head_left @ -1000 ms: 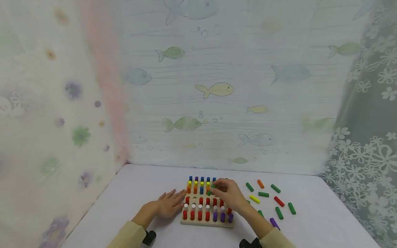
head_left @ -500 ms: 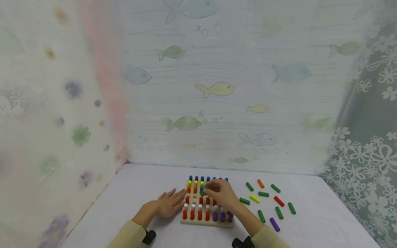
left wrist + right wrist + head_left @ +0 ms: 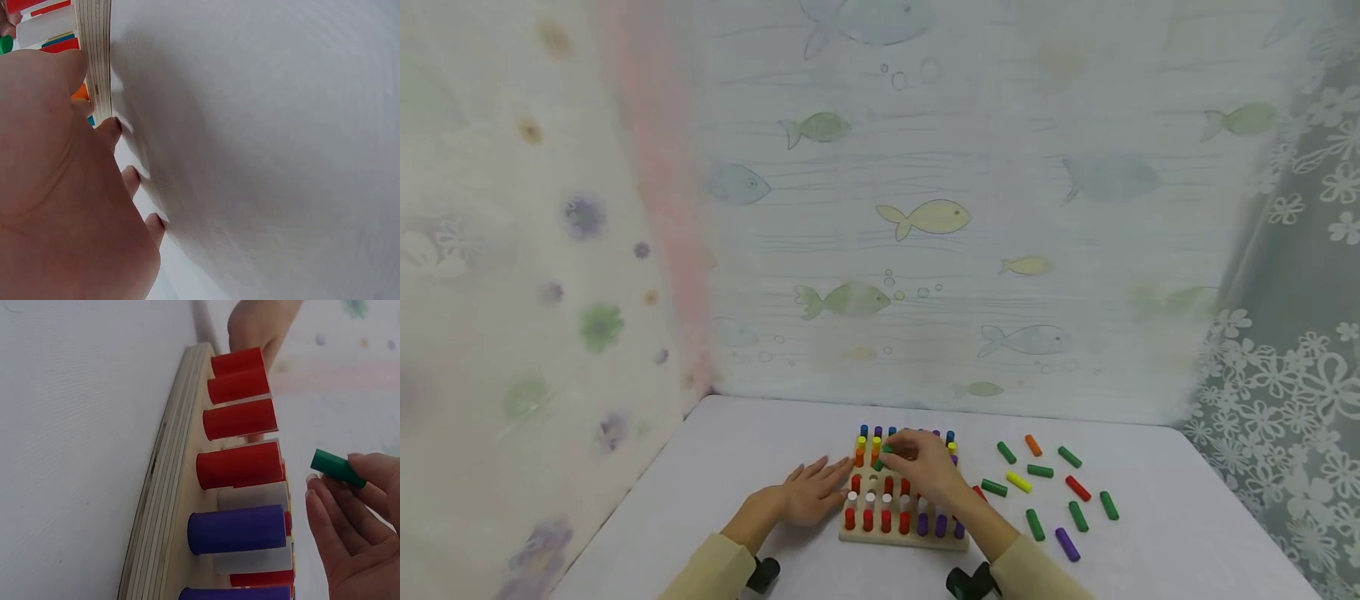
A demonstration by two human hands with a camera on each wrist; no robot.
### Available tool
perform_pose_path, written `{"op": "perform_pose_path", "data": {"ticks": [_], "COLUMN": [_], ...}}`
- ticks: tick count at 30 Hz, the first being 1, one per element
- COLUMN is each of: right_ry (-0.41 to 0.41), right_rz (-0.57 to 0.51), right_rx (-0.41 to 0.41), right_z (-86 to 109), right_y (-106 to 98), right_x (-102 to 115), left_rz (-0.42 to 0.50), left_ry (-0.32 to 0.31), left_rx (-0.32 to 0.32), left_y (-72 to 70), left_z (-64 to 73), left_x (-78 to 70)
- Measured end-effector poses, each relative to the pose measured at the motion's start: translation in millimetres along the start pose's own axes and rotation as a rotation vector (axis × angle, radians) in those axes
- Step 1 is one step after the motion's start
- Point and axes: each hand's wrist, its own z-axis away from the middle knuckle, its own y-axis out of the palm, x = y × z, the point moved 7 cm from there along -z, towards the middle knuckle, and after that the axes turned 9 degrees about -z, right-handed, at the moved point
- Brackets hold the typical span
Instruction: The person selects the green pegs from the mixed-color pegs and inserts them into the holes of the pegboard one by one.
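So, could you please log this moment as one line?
right hand: pinches green cylindrical peg over pale wooden pegboard; left hand: at pegboard's left edge; loose multicoloured cylinders: on white table, right of pegboard

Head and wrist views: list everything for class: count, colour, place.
Pegboard: one, pale, on table
Standing pegs: many, partly hidden; red, white, purple, orange, yellow, blue; in pegboard
Loose pegs: seven green, two red (one partly hidden), one orange, one yellow, one purple; right of pegboard
Held peg: one, green, in right hand
Table: one, white, beneath pegboard
Fish-patterned hanging: one, pale, behind table
Flowered hangings: two, pale left, grey right
Cameras: two, black, by sleeves
Sleeves: two, beige, on arms
Left hand: one, beside pegboard
Right hand: one, over pegboard
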Motion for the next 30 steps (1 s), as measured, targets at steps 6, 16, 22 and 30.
{"op": "perform_pose_path", "data": {"ticks": [6,16,22,30], "right_ry": [-0.001,-0.008,-0.012,0.001], "right_rz": [0.011,0.015,0.054,0.096], "right_rx": [0.001,0.022,0.015,0.024], "right_z": [-4.6,-11.5,-15.6,-18.7], "right_y": [5,15,21,30], "right_x": [1,-6,-8,-10], "left_rz": [-0.006,-0.001,0.010,0.000], "left_ry": [-0.014,-0.004,-0.011,-0.014], "left_rx": [0.010,0.012,0.006,-0.003], "left_y": [-2.5,6.6,2.5,1.0], "left_z": [1.9,-6.9,-3.4,1.6], "left_x": [-2.1,7.6,1.1,-3.1]}}
